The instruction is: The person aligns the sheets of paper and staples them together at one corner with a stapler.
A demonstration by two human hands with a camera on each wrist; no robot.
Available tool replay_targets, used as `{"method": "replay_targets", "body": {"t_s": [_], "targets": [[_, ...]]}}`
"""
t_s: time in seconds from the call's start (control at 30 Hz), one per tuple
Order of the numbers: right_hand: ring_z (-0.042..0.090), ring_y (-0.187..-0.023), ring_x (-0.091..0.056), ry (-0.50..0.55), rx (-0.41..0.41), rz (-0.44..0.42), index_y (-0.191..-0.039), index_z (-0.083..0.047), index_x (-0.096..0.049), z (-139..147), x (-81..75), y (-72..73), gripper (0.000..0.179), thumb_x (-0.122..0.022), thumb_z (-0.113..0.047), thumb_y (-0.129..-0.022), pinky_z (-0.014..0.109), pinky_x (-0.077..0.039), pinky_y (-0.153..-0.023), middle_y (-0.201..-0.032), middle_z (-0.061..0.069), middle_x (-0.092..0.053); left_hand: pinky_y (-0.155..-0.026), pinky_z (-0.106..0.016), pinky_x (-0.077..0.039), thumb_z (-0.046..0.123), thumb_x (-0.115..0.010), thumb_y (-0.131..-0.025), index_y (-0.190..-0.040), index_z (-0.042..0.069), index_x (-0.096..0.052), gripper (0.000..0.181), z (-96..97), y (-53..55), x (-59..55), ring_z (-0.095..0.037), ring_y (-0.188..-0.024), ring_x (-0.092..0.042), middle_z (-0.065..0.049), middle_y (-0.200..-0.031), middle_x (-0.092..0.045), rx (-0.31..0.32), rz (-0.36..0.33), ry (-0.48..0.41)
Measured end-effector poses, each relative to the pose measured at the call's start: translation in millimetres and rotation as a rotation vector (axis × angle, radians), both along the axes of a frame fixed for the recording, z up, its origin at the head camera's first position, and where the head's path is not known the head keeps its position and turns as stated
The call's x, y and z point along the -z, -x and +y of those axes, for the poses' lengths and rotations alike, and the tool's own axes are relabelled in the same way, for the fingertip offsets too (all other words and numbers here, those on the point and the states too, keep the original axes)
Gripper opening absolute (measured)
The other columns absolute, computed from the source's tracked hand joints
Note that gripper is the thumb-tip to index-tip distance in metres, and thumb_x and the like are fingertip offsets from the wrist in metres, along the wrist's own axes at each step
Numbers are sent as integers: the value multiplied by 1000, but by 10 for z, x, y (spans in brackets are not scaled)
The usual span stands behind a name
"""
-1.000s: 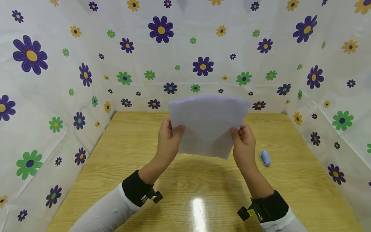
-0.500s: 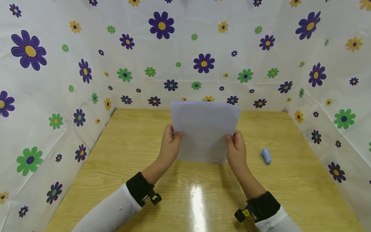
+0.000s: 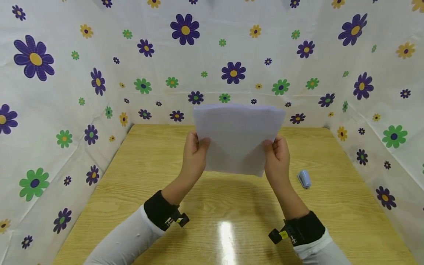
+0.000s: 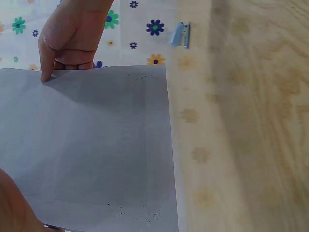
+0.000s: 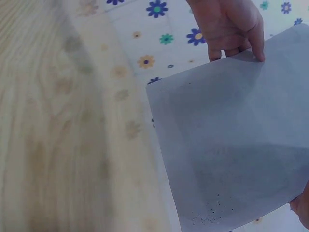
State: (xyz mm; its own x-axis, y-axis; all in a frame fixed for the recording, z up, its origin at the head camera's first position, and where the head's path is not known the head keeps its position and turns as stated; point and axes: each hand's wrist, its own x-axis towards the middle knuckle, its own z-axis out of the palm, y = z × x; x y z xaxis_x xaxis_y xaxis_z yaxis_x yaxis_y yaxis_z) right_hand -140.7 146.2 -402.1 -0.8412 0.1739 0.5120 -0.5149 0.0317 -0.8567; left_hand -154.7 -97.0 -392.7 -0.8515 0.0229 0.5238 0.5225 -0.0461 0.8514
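White paper (image 3: pixel 238 140), seemingly several sheets together, is held up above the table between both hands. My left hand (image 3: pixel 194 156) pinches its left edge, the thumb lying on the near face and the fingers behind. On the opposite edge my right hand (image 3: pixel 277 158) grips the same way. Small dark specks show near the lower corners of the paper (image 4: pixel 106 145) in the left wrist view. A light blue stapler (image 3: pixel 304 179) lies on the table to the right of my right hand, apart from it.
The wooden table (image 3: pixel 149 162) has a bright light reflection near its front. A white curtain (image 3: pixel 212 51) with printed flowers stands behind the table and along both sides.
Over the first half second the paper dipped and the hands drew a little closer together. Since then paper and hands have risen again, and the right hand has shifted right. The stapler stays put.
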Motion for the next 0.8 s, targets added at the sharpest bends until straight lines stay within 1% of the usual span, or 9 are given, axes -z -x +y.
{"method": "replay_targets", "body": {"t_s": [0.07,0.17,0.23,0.3,0.4,0.5,0.57,0.67,0.8], "targets": [[18,-102,-67,8,-15,28,-126,9,-51,0,-56,-20,29,-49,-14,-109,26,-54,-87,-114,3,-66,-96,-37,-51,7,-48,-108,-129,-3,-44,24,-6,-24,-58,-27,-115,-61,-16,-128,-57,10,23,-11],[18,-104,-67,14,-36,62,-126,7,-52,-1,-92,-50,26,-49,-12,-109,27,-54,-89,-116,3,-66,-98,-37,-51,7,-47,-108,-129,-3,-43,24,-15,-51,-106,-27,-116,-61,-16,-129,-56,19,37,-21],[18,-105,-66,15,-42,69,-126,6,-52,-6,-80,-68,25,-48,-12,-109,26,-53,-90,-117,3,-65,-99,-39,-50,6,-46,-108,-129,-2,-44,23,-18,-65,-116,-26,-116,-60,-15,-129,-56,12,33,-20],[19,-107,-65,11,-45,59,-126,6,-51,-14,-30,-86,25,-48,-12,-109,27,-52,-90,-118,3,-64,-98,-41,-50,5,-46,-108,-128,-3,-45,21,-20,-76,-88,-26,-116,-60,-15,-129,-56,-3,27,-16],[20,-108,-64,-3,-41,5,-128,6,-50,-21,121,-117,28,-48,-14,-109,26,-52,-91,-119,6,-63,-98,-44,-49,7,-48,-108,-127,0,-46,20,-19,-81,62,-25,-117,-59,-12,-129,-56,-40,-12,8],[19,-112,-61,-28,-46,-67,-132,5,-48,-12,327,-133,30,-47,-15,-109,23,-50,-92,-121,8,-61,-94,-39,-48,7,-51,-107,-131,4,-47,24,-34,-73,279,-23,-114,-57,-11,-127,-57,-71,-91,24],[20,-114,-59,-37,-49,-99,-135,3,-47,-3,440,-128,31,-46,-16,-110,21,-49,-93,-122,9,-60,-92,-33,-48,7,-52,-106,-133,5,-49,27,-52,-60,398,-22,-112,-57,-11,-126,-58,-88,-149,35],[19,-111,-58,-36,-42,-125,-135,4,-47,7,514,-125,32,-46,-16,-110,20,-48,-92,-120,8,-58,-90,-28,-48,5,-48,-108,-134,3,-49,26,-75,-44,485,-23,-110,-57,-14,-125,-60,-77,-184,31],[18,-106,-58,-24,-15,-141,-131,7,-51,10,526,-128,30,-48,-14,-109,20,-49,-89,-117,10,-60,-95,-28,-48,4,-42,-109,-130,1,-48,22,-86,-43,523,-24,-115,-58,-15,-127,-59,-44,-170,40]]}}
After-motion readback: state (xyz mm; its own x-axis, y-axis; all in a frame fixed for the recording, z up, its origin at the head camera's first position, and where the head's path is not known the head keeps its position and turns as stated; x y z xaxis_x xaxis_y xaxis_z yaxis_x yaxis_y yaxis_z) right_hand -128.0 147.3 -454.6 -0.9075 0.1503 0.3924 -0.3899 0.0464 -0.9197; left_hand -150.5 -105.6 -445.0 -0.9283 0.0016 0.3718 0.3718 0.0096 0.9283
